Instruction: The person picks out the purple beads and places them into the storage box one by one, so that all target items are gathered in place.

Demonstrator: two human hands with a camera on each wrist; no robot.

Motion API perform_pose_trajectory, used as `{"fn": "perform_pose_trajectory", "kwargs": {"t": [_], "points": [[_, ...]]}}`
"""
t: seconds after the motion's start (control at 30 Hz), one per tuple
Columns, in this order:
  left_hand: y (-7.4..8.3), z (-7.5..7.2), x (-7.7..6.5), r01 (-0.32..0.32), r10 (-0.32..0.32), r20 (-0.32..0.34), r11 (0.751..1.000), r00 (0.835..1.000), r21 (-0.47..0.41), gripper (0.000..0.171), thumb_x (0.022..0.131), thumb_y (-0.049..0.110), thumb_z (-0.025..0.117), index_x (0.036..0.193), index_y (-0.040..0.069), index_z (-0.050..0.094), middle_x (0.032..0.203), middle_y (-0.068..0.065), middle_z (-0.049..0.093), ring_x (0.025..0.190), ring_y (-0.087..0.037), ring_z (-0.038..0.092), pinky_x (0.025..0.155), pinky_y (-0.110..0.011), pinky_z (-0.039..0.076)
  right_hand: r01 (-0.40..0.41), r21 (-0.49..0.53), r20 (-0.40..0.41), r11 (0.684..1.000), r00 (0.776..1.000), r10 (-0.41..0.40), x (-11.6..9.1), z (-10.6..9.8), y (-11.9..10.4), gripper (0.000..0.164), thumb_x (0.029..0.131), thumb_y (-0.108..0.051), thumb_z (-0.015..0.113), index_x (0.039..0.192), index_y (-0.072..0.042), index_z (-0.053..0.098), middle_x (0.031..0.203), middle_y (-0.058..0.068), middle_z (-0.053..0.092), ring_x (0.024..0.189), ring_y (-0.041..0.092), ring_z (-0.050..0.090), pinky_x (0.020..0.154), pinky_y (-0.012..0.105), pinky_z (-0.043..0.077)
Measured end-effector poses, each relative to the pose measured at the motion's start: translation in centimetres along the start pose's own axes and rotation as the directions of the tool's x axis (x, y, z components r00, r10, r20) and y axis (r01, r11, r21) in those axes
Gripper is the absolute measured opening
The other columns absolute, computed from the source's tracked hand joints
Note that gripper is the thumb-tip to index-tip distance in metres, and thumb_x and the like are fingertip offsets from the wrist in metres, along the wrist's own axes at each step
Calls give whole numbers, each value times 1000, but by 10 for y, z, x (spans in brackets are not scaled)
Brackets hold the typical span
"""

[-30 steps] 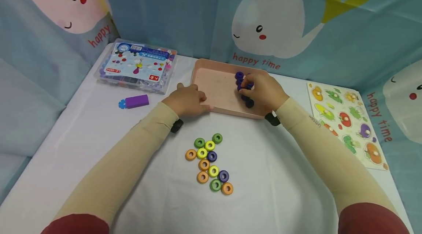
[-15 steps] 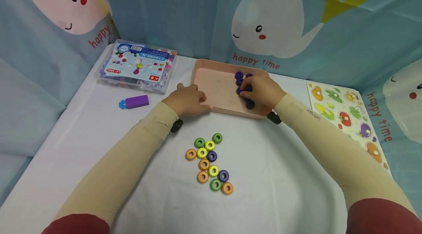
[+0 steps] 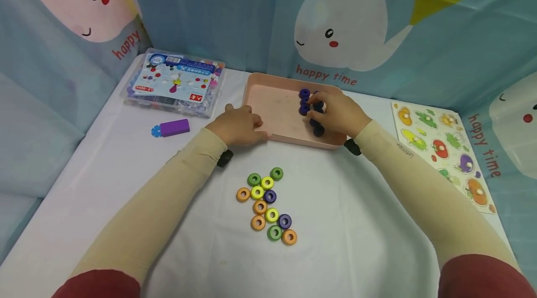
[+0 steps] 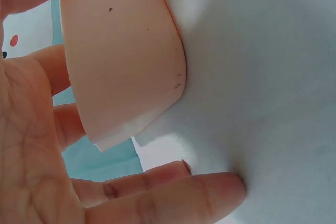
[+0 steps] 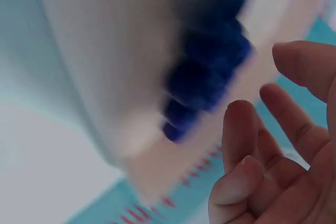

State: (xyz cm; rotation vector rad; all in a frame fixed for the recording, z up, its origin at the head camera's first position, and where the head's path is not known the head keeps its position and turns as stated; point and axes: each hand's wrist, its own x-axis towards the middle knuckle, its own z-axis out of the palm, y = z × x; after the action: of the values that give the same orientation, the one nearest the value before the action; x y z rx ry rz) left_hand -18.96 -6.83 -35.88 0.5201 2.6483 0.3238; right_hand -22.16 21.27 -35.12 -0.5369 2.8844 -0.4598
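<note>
A shallow pink tray (image 3: 272, 109) stands at the back of the table, with several dark purple rings (image 3: 304, 94) grouped in its right part. My left hand (image 3: 239, 126) holds the tray's front left corner; the left wrist view has the tray wall (image 4: 126, 61) between thumb and fingers, two fingertips touching the tablecloth. Over the right side of the tray, my right hand (image 3: 341, 112) reaches in beside the rings, fingers loosely bent. In the right wrist view a gap separates its fingers from the blurred rings (image 5: 199, 82), and nothing is held. The hand hides some rings in the head view.
Orange, green, yellow and purple rings (image 3: 260, 206) lie loosely in front of the tray. A clear lidded box (image 3: 174, 83) and a purple block (image 3: 175, 128) with a blue piece are on the left. On the right lies a vegetable puzzle board (image 3: 440, 149).
My right hand has shifted slightly right, and its fingers have come apart from the purple rings. One ring now lines up below two others. My left hand stays put on the tray.
</note>
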Motion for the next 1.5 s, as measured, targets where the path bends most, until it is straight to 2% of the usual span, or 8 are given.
{"fn": "perform_pose_trajectory", "kwargs": {"t": [0.1,0.2,0.37,0.5,1.0,1.23,1.37,1.5], "points": [[1,-1,0,-7,7,-1,1000,1000,5,63,94,62,56,138,19,61,140,-13,50,113,-42,43,93,-53,46,67,53,-52,996,997,-64,-26,-9,-21,29,96,-32,68,119,-15,69,123,4,64,101,23,61,83,43,53],[1,-3,0,-10,10,-6,1000,1000,13,63,94,62,55,139,19,60,142,-14,49,114,-42,43,92,-53,47,261,108,-70,959,965,-254,-62,1,-49,22,94,-29,70,113,-17,72,107,-3,68,83,15,60,70,32,51],[2,-6,0,-17,17,-14,1000,1000,17,64,94,63,55,139,17,60,140,-14,51,115,-43,45,94,-54,47,519,90,39,850,851,-524,-105,47,-79,19,95,-28,69,112,-21,74,112,-10,66,95,4,63,83,26,54],[1,-6,1,-20,20,-17,1000,1000,9,63,94,62,55,138,17,61,138,-13,52,116,-44,45,95,-54,46,556,30,68,830,828,-557,-115,72,-85,16,95,-28,69,109,-23,73,113,-10,64,103,4,63,92,28,52],[1,-2,2,-8,8,-8,1000,1000,9,64,93,65,55,138,19,61,138,-12,51,117,-44,43,93,-54,47,499,-8,14,866,867,-499,-116,64,-89,8,89,-28,75,96,-26,72,104,-14,71,96,4,65,87,27,53],[3,-2,3,-6,6,-6,1000,1000,15,64,93,65,55,137,19,61,139,-12,51,116,-43,42,92,-53,48,163,14,-87,987,983,-161,-72,-3,-60,14,87,-29,79,99,-22,75,90,-7,71,76,14,60,66,31,49],[1,0,3,0,0,-8,1000,1000,15,63,93,63,55,138,19,60,141,-12,49,117,-44,41,93,-53,47,-2,-31,-36,1000,999,1,-29,-17,-40,13,86,-29,80,94,-19,77,89,-1,70,73,19,57,64,36,47],[0,3,3,14,-14,-2,1000,1000,10,63,93,64,55,139,21,60,143,-12,48,117,-43,41,92,-52,48,-22,-60,41,998,999,24,-1,-11,-26,11,87,-27,79,90,-16,77,92,1,71,82,20,57,72,35,49]]}}
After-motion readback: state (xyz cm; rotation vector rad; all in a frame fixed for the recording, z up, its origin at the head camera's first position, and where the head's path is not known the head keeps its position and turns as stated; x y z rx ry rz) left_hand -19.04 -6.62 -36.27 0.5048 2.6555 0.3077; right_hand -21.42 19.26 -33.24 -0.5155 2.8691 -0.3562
